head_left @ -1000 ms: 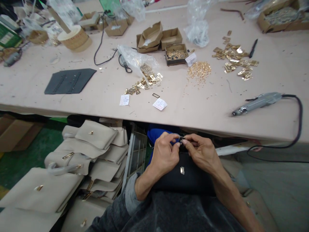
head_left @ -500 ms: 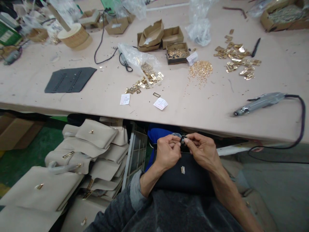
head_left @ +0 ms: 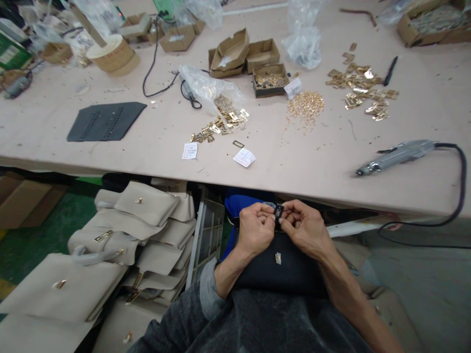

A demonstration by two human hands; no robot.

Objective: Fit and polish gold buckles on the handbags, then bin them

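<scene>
- Head view, and here are my two hands close together at the table's near edge, fingertips meeting at one small black piece (head_left: 278, 212).
- My left hand (head_left: 255, 228) pinches it from the left, fingers curled; my right hand (head_left: 305, 228) has it from the other side, thumb at its lower end.
- It's up above the black bag (head_left: 283, 279) on my lap, clear of the gold fitting (head_left: 278, 258) on the bag's front.
- On the table (head_left: 309, 169), the power screwdriver (head_left: 401, 154) lies to the right, its cord looping off the edge.
- Straight ahead: gold frames (head_left: 213, 130) spilling from a plastic bag (head_left: 206, 86), and a scatter of tiny gold bits (head_left: 306, 107) beside a cardboard box (head_left: 270, 92).
- Down to my left, beige bags (head_left: 62, 289) are piled beside a grey crate (head_left: 209, 240).
</scene>
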